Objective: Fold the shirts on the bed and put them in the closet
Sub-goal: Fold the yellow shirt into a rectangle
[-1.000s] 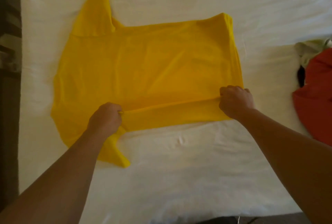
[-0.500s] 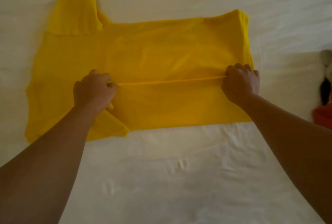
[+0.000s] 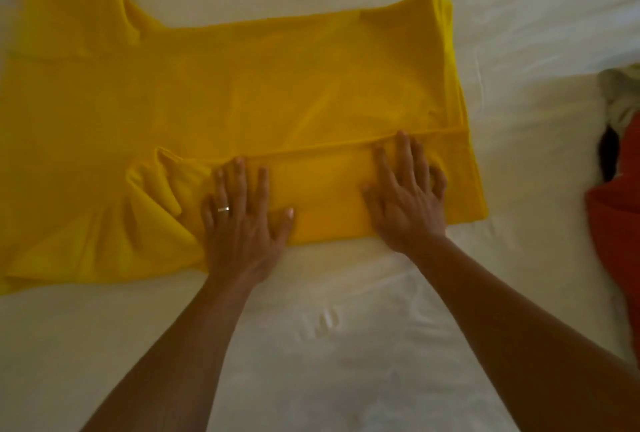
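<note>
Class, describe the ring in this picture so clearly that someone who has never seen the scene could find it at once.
Start at the white bed, where a yellow shirt lies spread out. Two hands press flat on its folded near edge; take the left hand. The ring is a thin pale band on one finger of that hand, and the right hand shows none.

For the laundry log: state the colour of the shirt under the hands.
Plain yellow shirt, head view.
</note>
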